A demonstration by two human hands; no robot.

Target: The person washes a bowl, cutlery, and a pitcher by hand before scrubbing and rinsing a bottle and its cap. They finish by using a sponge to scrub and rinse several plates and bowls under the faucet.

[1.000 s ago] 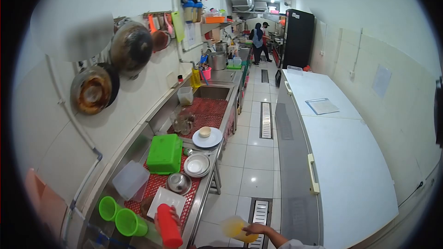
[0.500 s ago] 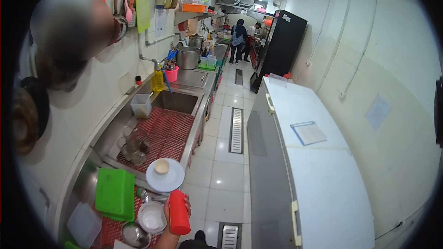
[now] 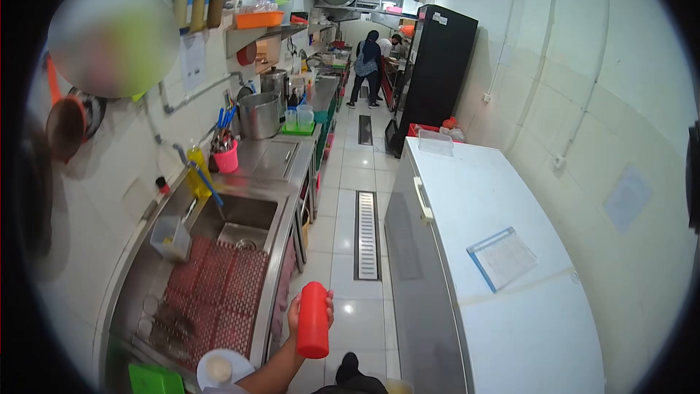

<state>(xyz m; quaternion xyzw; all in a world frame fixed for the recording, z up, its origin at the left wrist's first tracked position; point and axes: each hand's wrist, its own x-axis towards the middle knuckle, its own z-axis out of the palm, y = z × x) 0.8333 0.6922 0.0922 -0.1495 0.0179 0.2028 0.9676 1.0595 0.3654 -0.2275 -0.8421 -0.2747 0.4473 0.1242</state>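
Left hand [image 3: 296, 317] up, forearm slanting in from the bottom edge. Fingers [image 3: 329, 300] closed round the upright red bottle [image 3: 313, 325], just right of the sink [image 3: 244, 220] tabletop. Palm hidden behind the bottle; right hand out of frame.

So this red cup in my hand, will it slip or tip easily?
Probably light: the left hand alone holds the red cup by its side. Its smooth, plastic-looking wall might slip if wet. Tall and narrow, it could tip when nudged.
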